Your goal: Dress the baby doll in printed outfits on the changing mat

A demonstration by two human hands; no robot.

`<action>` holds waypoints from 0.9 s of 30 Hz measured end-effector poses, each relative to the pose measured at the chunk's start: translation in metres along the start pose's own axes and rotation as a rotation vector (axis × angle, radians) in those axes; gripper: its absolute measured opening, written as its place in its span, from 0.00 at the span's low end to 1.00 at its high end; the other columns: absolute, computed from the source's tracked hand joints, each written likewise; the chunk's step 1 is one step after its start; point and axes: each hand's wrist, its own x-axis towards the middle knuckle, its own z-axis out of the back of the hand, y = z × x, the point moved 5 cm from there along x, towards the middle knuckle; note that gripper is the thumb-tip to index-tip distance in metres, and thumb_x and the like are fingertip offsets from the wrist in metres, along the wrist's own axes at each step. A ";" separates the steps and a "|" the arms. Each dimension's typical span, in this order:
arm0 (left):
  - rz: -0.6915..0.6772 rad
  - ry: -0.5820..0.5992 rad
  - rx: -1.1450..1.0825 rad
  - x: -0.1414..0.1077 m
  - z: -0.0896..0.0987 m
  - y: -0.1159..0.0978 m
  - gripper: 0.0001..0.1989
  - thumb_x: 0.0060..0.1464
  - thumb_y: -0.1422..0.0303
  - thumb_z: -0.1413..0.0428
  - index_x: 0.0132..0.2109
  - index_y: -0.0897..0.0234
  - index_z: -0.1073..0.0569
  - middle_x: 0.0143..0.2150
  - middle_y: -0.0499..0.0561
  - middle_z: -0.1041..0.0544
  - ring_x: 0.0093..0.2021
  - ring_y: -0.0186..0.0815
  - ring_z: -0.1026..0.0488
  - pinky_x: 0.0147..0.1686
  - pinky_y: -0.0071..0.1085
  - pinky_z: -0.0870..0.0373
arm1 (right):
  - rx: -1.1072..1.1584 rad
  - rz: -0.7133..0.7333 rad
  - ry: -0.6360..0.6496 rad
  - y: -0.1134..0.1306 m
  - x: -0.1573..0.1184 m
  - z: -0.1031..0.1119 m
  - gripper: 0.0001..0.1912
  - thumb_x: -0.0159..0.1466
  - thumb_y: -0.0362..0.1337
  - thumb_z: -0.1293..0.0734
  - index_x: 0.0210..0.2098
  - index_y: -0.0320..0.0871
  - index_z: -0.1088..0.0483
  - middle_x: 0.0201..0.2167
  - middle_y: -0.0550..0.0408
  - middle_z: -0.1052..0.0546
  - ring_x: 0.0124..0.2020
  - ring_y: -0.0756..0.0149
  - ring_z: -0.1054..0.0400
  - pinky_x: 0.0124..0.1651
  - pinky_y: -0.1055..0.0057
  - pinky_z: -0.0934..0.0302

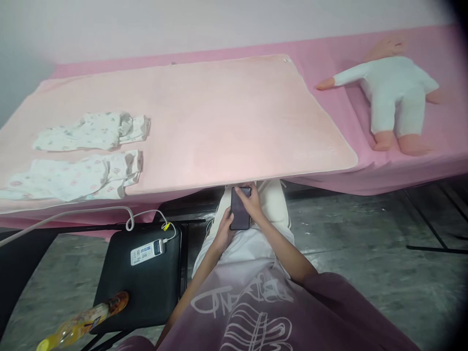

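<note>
Over my lap, a dark smartphone (240, 210) is held upright between both hands, its screen dark. My left hand (224, 229) grips its lower left edge, with the thumb along the side. My right hand (253, 201) wraps the upper right side, and its thumb lies across the top of the screen. The fingers behind the phone are hidden. Just beyond my hands is the front edge of a pale pink mat (234, 122) on the table.
Folded baby clothes (84, 131) lie on the mat's left. A baby doll (395, 92) in white lies at the right on the pink cloth (336, 112). Left of me, a black stool (146, 292) bears a cabled white device (147, 251) and a bottle (84, 321) with a yellow cap.
</note>
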 end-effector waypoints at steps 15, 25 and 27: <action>0.023 0.090 -0.003 -0.002 -0.002 -0.007 0.44 0.53 0.65 0.24 0.73 0.54 0.31 0.74 0.60 0.26 0.72 0.58 0.25 0.69 0.55 0.24 | 0.210 -0.131 0.175 0.004 -0.005 0.006 0.21 0.67 0.56 0.28 0.51 0.48 0.22 0.51 0.52 0.15 0.58 0.52 0.24 0.63 0.60 0.31; -0.112 0.179 0.115 -0.002 -0.004 -0.009 0.50 0.53 0.67 0.22 0.77 0.54 0.35 0.73 0.62 0.25 0.70 0.55 0.23 0.73 0.54 0.29 | 0.159 -0.160 0.296 0.007 -0.020 0.012 0.23 0.70 0.58 0.30 0.53 0.49 0.22 0.51 0.53 0.16 0.54 0.54 0.23 0.59 0.62 0.28; -0.135 0.158 0.156 -0.002 -0.004 -0.011 0.49 0.53 0.67 0.22 0.76 0.54 0.35 0.73 0.61 0.25 0.71 0.54 0.24 0.74 0.53 0.30 | 0.164 -0.180 0.325 0.005 -0.028 0.013 0.23 0.71 0.58 0.29 0.55 0.49 0.23 0.50 0.53 0.16 0.51 0.55 0.23 0.56 0.63 0.27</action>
